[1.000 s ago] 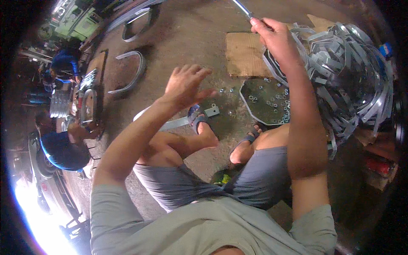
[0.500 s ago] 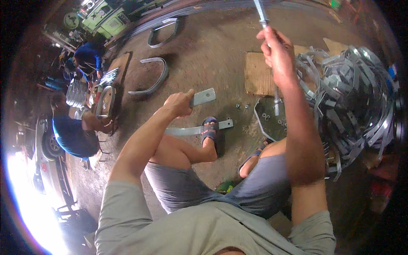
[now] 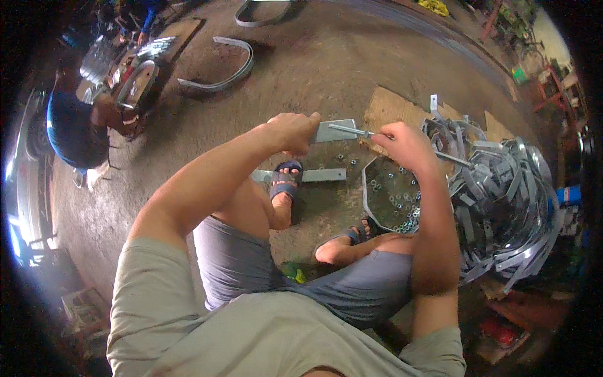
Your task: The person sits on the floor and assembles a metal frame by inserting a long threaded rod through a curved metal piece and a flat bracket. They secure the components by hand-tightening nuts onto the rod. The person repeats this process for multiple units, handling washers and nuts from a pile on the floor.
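Note:
My left hand (image 3: 290,133) is closed around a flat metal strap (image 3: 336,129), whose end sticks out to the right of my fingers. My right hand (image 3: 407,146) grips a long threaded rod (image 3: 453,158) with a nut near its left end. That end of the rod lies across the strap's end; whether it passes through a hole I cannot tell. Below, another flat strap (image 3: 326,175) with a hole runs under my sandalled left foot. Loose nuts (image 3: 402,204) are scattered on the floor beside a bent strap (image 3: 365,195).
A large heap of bent metal straps (image 3: 502,201) stands at the right, by cardboard (image 3: 387,113). Curved straps (image 3: 248,66) lie on the floor at the far left. Beyond them a person in blue (image 3: 70,135) crouches by a board (image 3: 182,36) with metal parts.
My right hand has come down from high up, bringing the rod to the strap. The left hand and its strap moved slightly right. The view has shifted toward the right.

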The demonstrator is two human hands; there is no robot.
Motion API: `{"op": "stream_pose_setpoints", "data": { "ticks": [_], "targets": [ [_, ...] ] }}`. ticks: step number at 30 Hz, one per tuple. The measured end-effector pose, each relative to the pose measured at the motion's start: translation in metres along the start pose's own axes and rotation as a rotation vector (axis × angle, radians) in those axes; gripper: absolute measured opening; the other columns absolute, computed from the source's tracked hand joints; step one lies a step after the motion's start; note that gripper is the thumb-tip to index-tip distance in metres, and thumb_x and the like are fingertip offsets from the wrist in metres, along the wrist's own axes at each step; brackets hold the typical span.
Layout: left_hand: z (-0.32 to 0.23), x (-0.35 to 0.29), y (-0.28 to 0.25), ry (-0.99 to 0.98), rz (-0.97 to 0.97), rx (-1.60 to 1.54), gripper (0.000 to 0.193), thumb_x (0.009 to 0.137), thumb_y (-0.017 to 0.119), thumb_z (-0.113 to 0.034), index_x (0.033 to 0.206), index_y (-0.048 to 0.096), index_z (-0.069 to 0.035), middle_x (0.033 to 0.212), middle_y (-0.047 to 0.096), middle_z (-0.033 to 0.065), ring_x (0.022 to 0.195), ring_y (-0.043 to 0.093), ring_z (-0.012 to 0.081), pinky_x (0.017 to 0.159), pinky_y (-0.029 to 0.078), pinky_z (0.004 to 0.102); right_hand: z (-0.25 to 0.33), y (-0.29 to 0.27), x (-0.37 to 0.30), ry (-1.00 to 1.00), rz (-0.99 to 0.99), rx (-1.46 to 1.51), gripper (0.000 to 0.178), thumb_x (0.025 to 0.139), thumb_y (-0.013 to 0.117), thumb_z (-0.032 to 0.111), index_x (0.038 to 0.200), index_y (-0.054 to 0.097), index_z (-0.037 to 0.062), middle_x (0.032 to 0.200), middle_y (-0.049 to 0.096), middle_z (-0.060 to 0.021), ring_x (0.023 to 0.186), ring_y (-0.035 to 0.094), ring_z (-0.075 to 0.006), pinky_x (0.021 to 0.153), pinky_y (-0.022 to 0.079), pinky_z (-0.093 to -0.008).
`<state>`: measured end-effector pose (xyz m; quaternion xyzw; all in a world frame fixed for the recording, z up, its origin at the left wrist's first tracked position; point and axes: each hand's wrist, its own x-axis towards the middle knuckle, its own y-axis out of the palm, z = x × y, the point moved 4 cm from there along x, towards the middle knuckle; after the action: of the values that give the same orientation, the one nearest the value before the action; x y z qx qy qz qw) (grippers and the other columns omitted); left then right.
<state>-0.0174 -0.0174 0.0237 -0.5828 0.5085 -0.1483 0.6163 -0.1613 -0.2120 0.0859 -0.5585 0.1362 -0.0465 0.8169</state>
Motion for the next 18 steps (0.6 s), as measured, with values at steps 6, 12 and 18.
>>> {"op": "stream_pose_setpoints", "data": {
  "ticks": [6, 12, 18],
  "targets": [
    [0.032, -0.005, -0.011, -0.059, -0.028, -0.082, 0.057, 0.072, 0.067, -0.007, 0.125, 0.045, -0.005, 0.097, 0.068, 0.0221, 0.095, 0.067, 0.0422, 0.078, 0.052, 0.0524, -0.038, 0.035, 0.013, 0.170, -0.165, 0.283, 0.043, 0.096, 0.057, 0.042, 0.091, 0.070, 0.0012, 0.076, 0.066, -0.0196, 0.074, 0.066, -0.0346, 0.068, 0.048, -0.0444],
    [0.064, 0.006, -0.006, -0.009, -0.465, -0.279, 0.051, 0.075, 0.064, -0.007, 0.123, 0.047, -0.010, 0.109, 0.066, 0.0208, 0.109, 0.061, 0.0411, 0.087, 0.049, 0.0491, -0.045, 0.141, 0.043, 0.171, -0.242, 0.569, 0.056, 0.095, 0.054, 0.054, 0.091, 0.068, -0.0003, 0.076, 0.066, -0.0199, 0.074, 0.064, -0.0346, 0.071, 0.047, -0.0433],
    [0.076, 0.018, -0.005, 0.000, -0.624, -0.370, 0.039, 0.073, 0.063, -0.009, 0.111, 0.056, -0.008, 0.104, 0.068, 0.0194, 0.103, 0.063, 0.0406, 0.085, 0.050, 0.0488, 0.040, 0.186, 0.065, 0.170, -0.293, 0.817, 0.052, 0.097, 0.054, 0.050, 0.093, 0.067, -0.0002, 0.076, 0.065, -0.0179, 0.074, 0.065, -0.0287, 0.071, 0.047, -0.0422]
  ]
}}
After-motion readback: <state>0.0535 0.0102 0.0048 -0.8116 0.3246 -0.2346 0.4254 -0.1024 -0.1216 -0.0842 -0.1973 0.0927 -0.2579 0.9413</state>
